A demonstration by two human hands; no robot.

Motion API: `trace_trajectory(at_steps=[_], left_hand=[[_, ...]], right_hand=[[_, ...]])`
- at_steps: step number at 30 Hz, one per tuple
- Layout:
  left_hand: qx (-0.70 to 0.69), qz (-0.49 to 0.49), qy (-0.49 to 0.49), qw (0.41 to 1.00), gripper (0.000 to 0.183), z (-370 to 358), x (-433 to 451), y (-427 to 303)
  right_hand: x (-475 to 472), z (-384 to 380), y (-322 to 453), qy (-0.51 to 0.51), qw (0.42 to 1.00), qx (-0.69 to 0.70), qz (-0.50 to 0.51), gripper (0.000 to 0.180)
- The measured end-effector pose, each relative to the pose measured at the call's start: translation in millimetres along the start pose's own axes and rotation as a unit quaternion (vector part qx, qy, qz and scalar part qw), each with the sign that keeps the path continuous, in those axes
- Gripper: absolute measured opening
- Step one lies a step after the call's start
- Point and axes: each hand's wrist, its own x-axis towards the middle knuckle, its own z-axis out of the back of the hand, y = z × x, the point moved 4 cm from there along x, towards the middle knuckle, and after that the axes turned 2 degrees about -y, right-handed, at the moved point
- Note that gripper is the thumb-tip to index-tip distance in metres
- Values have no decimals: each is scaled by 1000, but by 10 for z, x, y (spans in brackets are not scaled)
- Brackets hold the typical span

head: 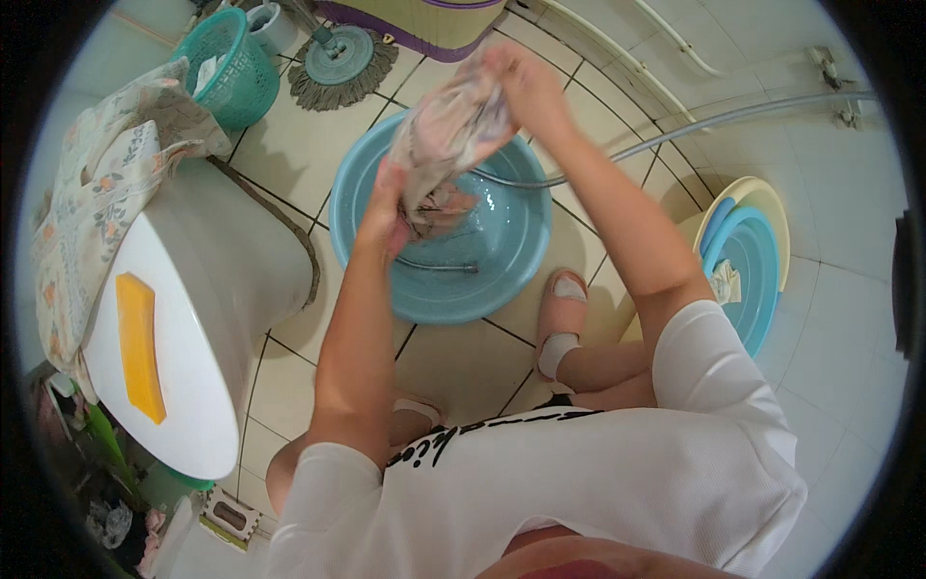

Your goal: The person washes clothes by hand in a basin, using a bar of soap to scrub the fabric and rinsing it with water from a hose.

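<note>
A wet, pale patterned cloth is stretched between my two hands above a blue plastic basin that stands on the tiled floor. My left hand grips its lower end, over the left part of the basin. My right hand holds the upper end, past the basin's far rim, slightly blurred. Water lies in the basin. A grey metal shower hose runs from the right wall over the basin's rim, and its end lies inside. Part of the basin's inside is hidden by the cloth and my left hand.
At left, a yellow bar lies on a white lid, beside a draped floral cloth. Behind are a green basket, a round mop and a yellow-purple container. More basins stand at the right wall.
</note>
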Motion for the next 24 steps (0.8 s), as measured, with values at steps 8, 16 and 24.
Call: trace_trajectory(at_steps=[8,16,24], left_hand=[[87,-255,-47,962,75,460,300,-209],[8,-11,200,980,67,-28,160,102],[88,-76,-219,969,30,112,153,317]], right_hand=[[-543,-569,278,166,947,201,-186,16],[13,-134,-44,-21,969,176,-169,21],[-1172,-968,-321,-114,983,0,-145,18]])
